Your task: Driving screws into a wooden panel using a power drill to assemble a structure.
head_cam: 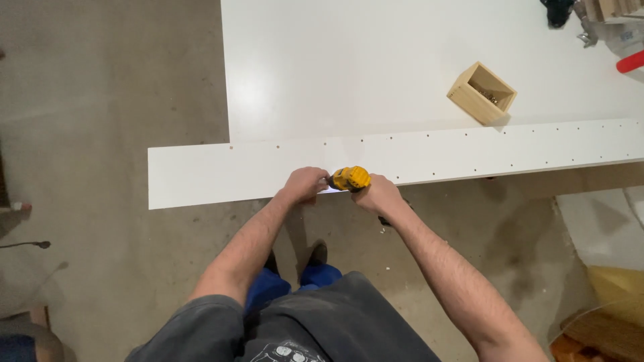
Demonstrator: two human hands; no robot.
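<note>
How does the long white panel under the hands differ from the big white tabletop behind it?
The long white panel is a narrow strip; the white tabletop is broad. The panel has rows of small holes along its edges; the tabletop looks plain. The panel juts left past the tabletop's edge, over the concrete floor. Both are smooth, white and flat.

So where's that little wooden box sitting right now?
The wooden box sits on the white table, upper right in the head view. It is just beyond the long white panel with rows of holes, apart from both hands.
</note>
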